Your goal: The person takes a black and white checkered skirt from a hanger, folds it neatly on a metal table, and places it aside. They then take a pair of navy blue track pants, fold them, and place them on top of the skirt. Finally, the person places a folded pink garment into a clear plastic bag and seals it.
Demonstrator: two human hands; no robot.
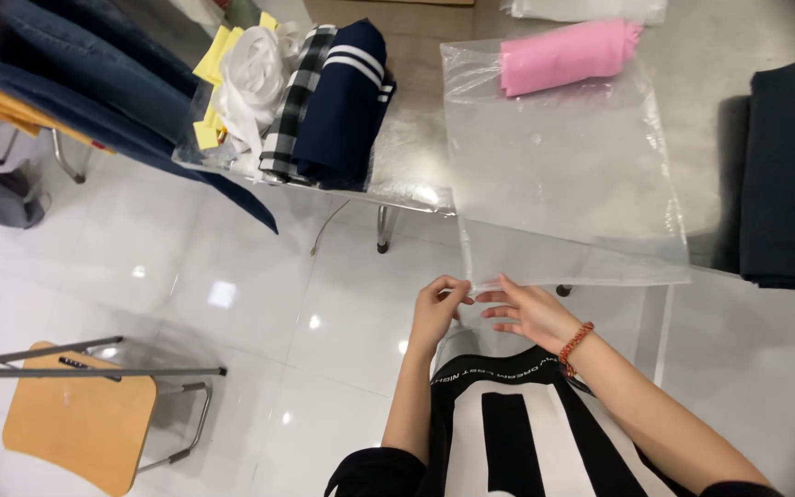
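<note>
A large clear plastic bag [563, 175] lies on the steel table [729, 37], its open end hanging over the near edge. My left hand [436, 308] pinches the bag's lower left corner. My right hand [531, 311], with a red bead bracelet on the wrist, holds the same hanging edge just to the right, fingers spread along it. A rolled pink cloth [565, 57] rests at the bag's far end; whether it lies inside or on top, I cannot tell.
A folded dark garment [784, 175] lies on the table's right side. At the left stand a navy striped cloth [347, 101], a checked cloth [292, 101], white fabric [252, 69] and hanging jeans [94, 83]. A wooden chair [80, 428] stands on the white tiled floor.
</note>
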